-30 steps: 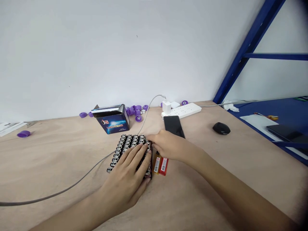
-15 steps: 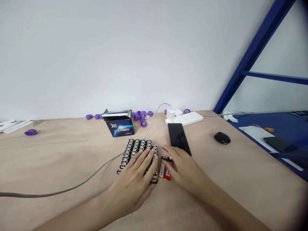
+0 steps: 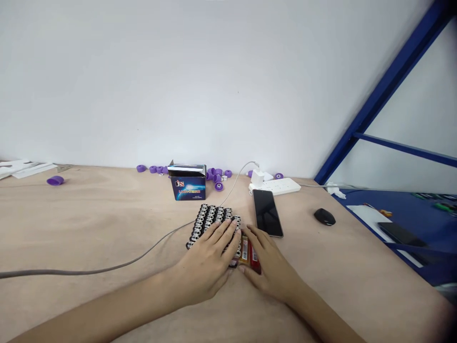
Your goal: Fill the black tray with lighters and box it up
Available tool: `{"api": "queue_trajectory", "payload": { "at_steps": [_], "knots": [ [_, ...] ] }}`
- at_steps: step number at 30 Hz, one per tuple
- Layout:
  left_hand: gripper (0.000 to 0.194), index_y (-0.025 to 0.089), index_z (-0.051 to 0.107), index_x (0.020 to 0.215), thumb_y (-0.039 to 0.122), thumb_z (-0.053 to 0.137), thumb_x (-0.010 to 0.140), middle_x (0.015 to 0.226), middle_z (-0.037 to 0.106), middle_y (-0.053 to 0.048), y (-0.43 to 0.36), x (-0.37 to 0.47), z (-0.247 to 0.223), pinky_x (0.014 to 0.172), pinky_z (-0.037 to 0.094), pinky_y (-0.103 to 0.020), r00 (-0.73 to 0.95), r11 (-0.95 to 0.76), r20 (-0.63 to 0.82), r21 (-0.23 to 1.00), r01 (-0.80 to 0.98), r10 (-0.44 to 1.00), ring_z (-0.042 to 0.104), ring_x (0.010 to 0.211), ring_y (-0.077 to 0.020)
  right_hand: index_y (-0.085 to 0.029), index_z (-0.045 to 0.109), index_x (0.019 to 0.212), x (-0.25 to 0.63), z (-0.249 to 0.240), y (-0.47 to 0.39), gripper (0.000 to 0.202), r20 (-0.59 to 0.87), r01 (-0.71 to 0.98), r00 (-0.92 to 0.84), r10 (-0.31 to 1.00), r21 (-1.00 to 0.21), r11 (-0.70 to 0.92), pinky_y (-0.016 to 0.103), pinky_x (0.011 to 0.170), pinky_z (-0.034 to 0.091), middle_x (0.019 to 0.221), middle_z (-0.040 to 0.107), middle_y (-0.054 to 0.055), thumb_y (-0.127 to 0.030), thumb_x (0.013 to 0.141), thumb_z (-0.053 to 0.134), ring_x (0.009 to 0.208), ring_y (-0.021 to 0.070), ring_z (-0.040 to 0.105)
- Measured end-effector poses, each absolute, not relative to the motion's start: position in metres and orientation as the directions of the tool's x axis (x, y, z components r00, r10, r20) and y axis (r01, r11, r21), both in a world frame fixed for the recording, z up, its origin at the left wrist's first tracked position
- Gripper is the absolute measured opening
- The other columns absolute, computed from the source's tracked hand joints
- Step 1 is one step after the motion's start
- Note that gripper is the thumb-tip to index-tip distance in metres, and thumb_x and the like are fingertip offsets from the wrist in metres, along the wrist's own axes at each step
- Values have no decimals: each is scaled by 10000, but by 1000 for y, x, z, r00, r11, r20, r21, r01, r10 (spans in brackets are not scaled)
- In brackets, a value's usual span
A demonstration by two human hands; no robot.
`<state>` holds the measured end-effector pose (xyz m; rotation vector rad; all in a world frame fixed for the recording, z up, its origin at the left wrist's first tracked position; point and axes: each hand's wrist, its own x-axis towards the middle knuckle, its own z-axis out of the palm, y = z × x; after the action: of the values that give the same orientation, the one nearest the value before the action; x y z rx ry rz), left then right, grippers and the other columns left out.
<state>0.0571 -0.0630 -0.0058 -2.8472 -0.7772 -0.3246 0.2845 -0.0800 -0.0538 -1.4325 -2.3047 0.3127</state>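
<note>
Standing on the table is a tight block of lighters (image 3: pixel 207 220), their black and metal tops facing up in rows. My left hand (image 3: pixel 205 264) lies flat over its right and near part, fingers stretched out, hiding much of it. Against the block's right side lie a yellow lighter (image 3: pixel 244 247) and a red lighter (image 3: pixel 254 259), both with barcode labels. My right hand (image 3: pixel 274 269) curls round this pair from the right, fingertips at their far end and thumb at the near end. Part of the red one is covered by that hand.
Behind the block stands an open-topped lighter box (image 3: pixel 189 187) near several purple caps (image 3: pixel 218 186). A phone (image 3: pixel 267 213) lies beyond my right hand, with a white power strip (image 3: pixel 280 186) behind it. A grey cable (image 3: pixel 143 257) crosses the left; a black mouse (image 3: pixel 324 216) sits right.
My right hand has closed round the yellow and red lighters, and they now sit against the block. My left hand stays on the block. The view has shifted and tilted slightly.
</note>
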Motion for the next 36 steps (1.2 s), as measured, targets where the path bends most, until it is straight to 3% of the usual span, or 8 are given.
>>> {"api": "queue_trajectory", "payload": {
  "at_steps": [6,10,16,21,25,27,30,36],
  "knots": [
    [650,-3,295,1508,295,497,966,1575,333,-247,-62,57,-6,1219,248,-487,846,-854,244,-104,509,475,271,1484,-376,-163,409,1434,291,-48,-77,707,198,792,-351,915,-459,403,510,1088,460,1374,574,192,-236,795,702,1293,318,537],
    [652,7,309,1495,304,524,955,1563,348,-259,-62,57,-2,1199,298,-510,839,-857,235,-47,514,491,296,1473,-383,-178,436,1407,296,-45,-77,718,312,812,-365,877,-354,464,536,1030,499,1305,627,173,-237,763,748,1218,342,583],
    [747,110,158,1537,301,565,941,1566,345,-235,-91,50,8,1161,392,-485,731,-859,455,332,390,508,315,1475,-320,-237,372,1445,297,-34,-89,721,700,739,-321,638,-236,631,518,951,544,1262,646,171,-316,823,727,1170,334,606],
    [689,223,276,1521,379,624,947,1448,504,-168,-116,64,14,1093,435,-509,612,-393,225,907,154,759,505,1315,-316,-174,510,1270,280,-21,-109,506,852,619,-379,361,-57,783,491,843,560,1252,657,235,-345,843,722,1124,346,608],
    [469,138,609,1153,536,656,909,1004,657,-70,-115,83,10,910,509,-377,743,162,1,976,-147,669,637,939,-206,-136,561,1137,268,-21,-121,351,837,572,-473,276,54,818,473,897,524,1232,645,250,-352,889,684,1152,338,582],
    [463,135,609,992,588,639,899,865,611,-23,-113,86,6,840,503,-329,724,194,-24,969,-152,689,599,820,-157,-135,530,1237,265,-25,-123,489,833,552,-463,303,4,834,469,933,520,1265,618,236,-434,885,691,1183,329,571],
    [484,149,552,931,633,561,923,779,560,-3,-111,85,3,725,498,-289,705,154,-41,983,-98,708,551,718,-135,-130,397,1420,263,-30,-123,685,840,517,-264,474,-291,805,460,913,549,1355,539,246,-548,915,597,1225,334,562],
    [414,153,520,842,548,538,966,720,552,-3,-108,82,10,671,515,-259,761,106,-67,994,-3,646,553,648,-122,-222,638,968,255,-28,-123,122,585,226,-77,808,-779,585,269,665,555,848,655,48,-303,960,547,767,183,661]
  ]
}}
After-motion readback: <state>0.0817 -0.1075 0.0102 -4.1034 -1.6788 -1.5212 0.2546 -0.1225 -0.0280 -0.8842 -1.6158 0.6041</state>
